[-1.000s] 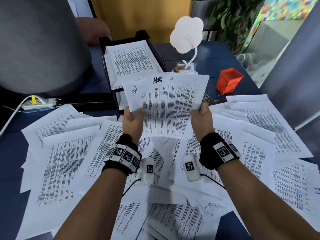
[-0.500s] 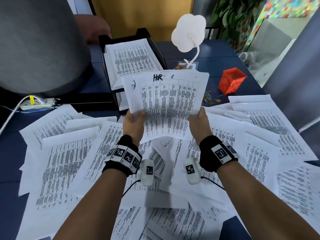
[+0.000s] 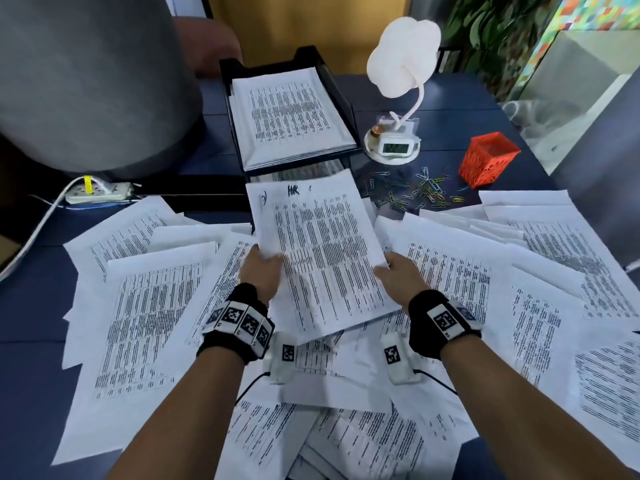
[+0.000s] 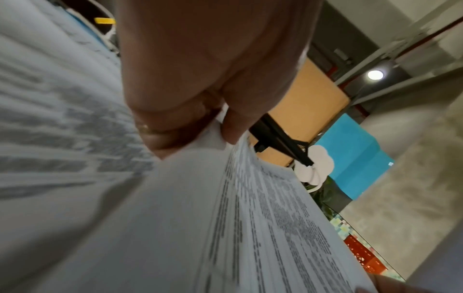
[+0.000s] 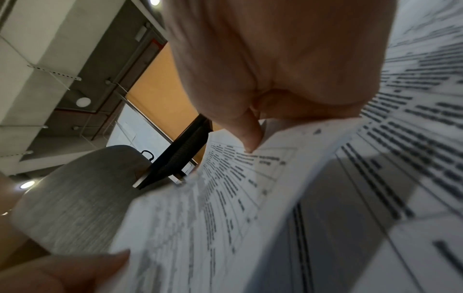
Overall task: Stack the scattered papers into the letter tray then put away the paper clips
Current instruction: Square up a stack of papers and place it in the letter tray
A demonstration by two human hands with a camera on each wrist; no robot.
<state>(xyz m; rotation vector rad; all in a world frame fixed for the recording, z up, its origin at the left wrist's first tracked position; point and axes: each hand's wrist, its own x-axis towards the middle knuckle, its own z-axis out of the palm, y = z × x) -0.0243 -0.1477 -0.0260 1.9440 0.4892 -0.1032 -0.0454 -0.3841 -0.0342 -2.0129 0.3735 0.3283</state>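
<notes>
Both hands hold a sheaf of printed papers (image 3: pixel 318 247) marked "HR", tilted flat just in front of the black letter tray (image 3: pixel 337 95). My left hand (image 3: pixel 261 268) pinches its left edge, thumb on top. The right hand (image 3: pixel 398 271) grips its right edge. In the left wrist view the thumb and fingers (image 4: pixel 175 126) clamp the sheaf (image 4: pixel 225 218); the right wrist view shows a thumb (image 5: pixel 248 134) pressing on the sheaf (image 5: pixel 238 198). The tray's top tier holds a paper stack (image 3: pixel 287 116). Coloured paper clips (image 3: pixel 412 192) lie scattered beside an orange mesh cup (image 3: pixel 486 159).
Many loose printed sheets (image 3: pixel 149 317) cover the dark blue desk (image 3: pixel 27 306) around and under my arms. A white cloud-shaped lamp with a clock base (image 3: pixel 394 143) stands right of the tray. A grey chair back (image 3: pixel 86 81) and a power strip (image 3: pixel 100 192) are at left.
The sheaf has dropped from upright to nearly flat and lower, uncovering the lamp base and paper clips. Both hands keep their hold and have come lower.
</notes>
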